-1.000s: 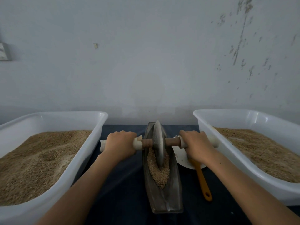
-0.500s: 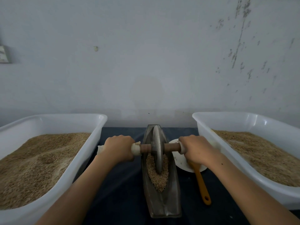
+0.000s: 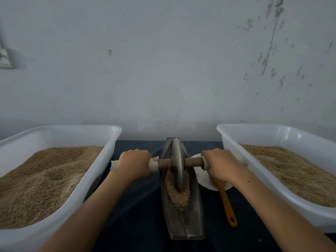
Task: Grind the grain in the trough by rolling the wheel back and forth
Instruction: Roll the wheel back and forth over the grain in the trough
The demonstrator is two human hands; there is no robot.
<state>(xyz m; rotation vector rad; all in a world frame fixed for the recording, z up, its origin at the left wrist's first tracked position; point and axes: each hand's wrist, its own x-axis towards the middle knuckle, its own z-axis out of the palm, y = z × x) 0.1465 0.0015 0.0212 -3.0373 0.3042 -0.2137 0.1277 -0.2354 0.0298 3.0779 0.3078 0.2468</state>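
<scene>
Two bare hands grip the ends of a brown wooden axle (image 3: 192,162) that runs through a grey metal grinding wheel (image 3: 177,165). The left hand (image 3: 133,165) has its fingers curled over the white wrapped handle on its side of the axle, and the right hand (image 3: 219,165) is curled the same way over the handle on the other side. Between them the wheel stands upright on its edge, sunk into tan grain (image 3: 177,194) in the narrow, boat-shaped grey metal trough (image 3: 181,228). It sits in the far half of the trough, and the grain heaps around its lower rim and reaches nearer the person.

That trough lies lengthwise on a dark blue cloth (image 3: 134,222). Left of it is a large white plastic tub (image 3: 76,195) filled with grain; a second white plastic tub (image 3: 258,171) of grain is on the right. Just beyond the right hand lies a small white plate (image 3: 203,179), with an orange-handled utensil (image 3: 226,204) resting on it, its handle pointing toward the person. Behind everything stands a pale grey wall (image 3: 163,70) with flaking marks.
</scene>
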